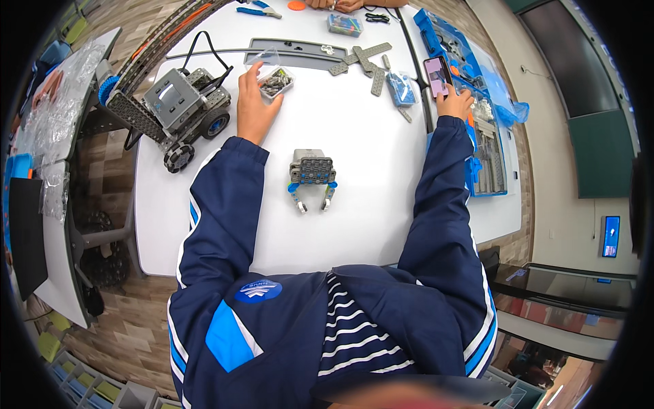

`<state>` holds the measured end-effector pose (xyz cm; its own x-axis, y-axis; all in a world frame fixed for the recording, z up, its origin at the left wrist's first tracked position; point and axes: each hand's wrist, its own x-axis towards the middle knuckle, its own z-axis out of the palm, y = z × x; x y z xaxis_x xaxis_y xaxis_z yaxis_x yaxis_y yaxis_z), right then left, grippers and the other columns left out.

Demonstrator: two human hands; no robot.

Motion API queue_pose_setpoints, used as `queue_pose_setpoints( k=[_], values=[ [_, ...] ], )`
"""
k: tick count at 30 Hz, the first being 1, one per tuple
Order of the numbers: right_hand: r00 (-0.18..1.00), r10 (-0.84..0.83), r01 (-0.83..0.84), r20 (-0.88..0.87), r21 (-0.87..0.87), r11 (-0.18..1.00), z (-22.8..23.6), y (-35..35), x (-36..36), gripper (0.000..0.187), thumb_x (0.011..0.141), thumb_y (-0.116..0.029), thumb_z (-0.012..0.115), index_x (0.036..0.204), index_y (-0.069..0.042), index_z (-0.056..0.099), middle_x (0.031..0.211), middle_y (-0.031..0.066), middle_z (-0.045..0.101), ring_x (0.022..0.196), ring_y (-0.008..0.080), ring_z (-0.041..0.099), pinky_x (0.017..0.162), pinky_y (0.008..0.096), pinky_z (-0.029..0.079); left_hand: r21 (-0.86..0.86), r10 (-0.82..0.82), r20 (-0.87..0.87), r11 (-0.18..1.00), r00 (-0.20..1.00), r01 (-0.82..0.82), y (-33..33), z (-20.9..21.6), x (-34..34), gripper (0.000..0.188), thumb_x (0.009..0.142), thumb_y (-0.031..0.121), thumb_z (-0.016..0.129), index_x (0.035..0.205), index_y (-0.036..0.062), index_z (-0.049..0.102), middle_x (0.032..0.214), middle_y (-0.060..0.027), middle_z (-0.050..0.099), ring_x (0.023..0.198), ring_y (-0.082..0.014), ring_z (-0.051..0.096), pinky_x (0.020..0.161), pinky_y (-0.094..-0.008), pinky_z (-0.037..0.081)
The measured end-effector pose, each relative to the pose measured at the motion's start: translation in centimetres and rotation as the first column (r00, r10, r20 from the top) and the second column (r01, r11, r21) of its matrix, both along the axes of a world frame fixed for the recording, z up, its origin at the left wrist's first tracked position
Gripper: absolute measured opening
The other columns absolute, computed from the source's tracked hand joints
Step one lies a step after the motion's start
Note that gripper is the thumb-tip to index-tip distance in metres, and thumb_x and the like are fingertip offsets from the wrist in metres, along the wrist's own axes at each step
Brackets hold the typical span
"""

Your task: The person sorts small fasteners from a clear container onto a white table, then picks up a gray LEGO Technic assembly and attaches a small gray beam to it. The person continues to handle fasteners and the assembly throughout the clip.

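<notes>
My left hand [256, 105] curves round the near left corner of a small clear plastic box [290, 83], thumb and fingers against it. Dark small metal parts lie in the box, and its transparent lid [266, 57] stands raised. Over at the right, my right hand [455, 103] has its thumb and forefinger at the lower end of a smartphone [437, 73] with a lit screen; its other fingers are partly hidden. Between my forearms a small grey robot build [313, 167] with two blue-jointed legs sits on the white table [354, 232].
A wheeled robot [174, 102] with a long beam stands at left. Grey plates [368, 65], a blue-filled box [401, 90] and a grey tray [296, 53] lie farther off. Blue parts bins [487, 157] line the right. Another person's hands [337, 5] rest by pliers [259, 9].
</notes>
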<state>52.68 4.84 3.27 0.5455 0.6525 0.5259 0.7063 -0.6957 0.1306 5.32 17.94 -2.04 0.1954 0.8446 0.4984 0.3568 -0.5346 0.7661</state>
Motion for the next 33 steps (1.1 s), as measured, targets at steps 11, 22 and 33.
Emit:
queue_pose_setpoints(
  k=[11,22,33],
  values=[
    [0.995,-0.089,0.095,0.040,-0.203,0.975,-3.1,0.9,3.7,0.050,0.088,-0.059,0.073,0.135,-0.042,0.068,0.168,0.0119,0.029,0.156,0.0373,0.022,0.121,0.0631,0.023,0.022,-0.004,-0.006,1.000,1.000,0.004,0.1,-0.1,-0.2,0.076,0.080,0.006,0.079,0.148,0.0111,0.044,0.131,-0.0172,0.051,0.117,-0.0355,0.063,0.100,-0.0430,0.053],
    [1.000,-0.018,0.018,0.007,-0.105,0.994,-4.1,1.1,3.3,0.052,0.090,-0.054,0.073,0.137,-0.035,0.068,0.168,0.0147,0.028,0.156,0.0368,0.022,0.121,0.0644,0.023,-0.007,0.000,-0.014,1.000,1.000,0.000,0.1,0.0,-0.1,0.076,0.080,0.006,0.080,0.148,0.0114,0.045,0.131,-0.0169,0.051,0.119,-0.0338,0.063,0.100,-0.0422,0.053],
    [0.999,-0.032,0.026,-0.037,-0.153,0.988,-4.0,1.1,2.5,0.050,0.089,-0.046,0.075,0.136,-0.032,0.068,0.168,0.0154,0.029,0.157,0.0340,0.023,0.120,0.0639,0.024,-0.051,-0.001,-0.027,0.999,1.000,0.000,0.2,-0.2,-0.2,0.078,0.079,0.010,0.083,0.148,0.0110,0.047,0.133,-0.0177,0.056,0.123,-0.0320,0.059,0.103,-0.0393,0.051]
  ],
)
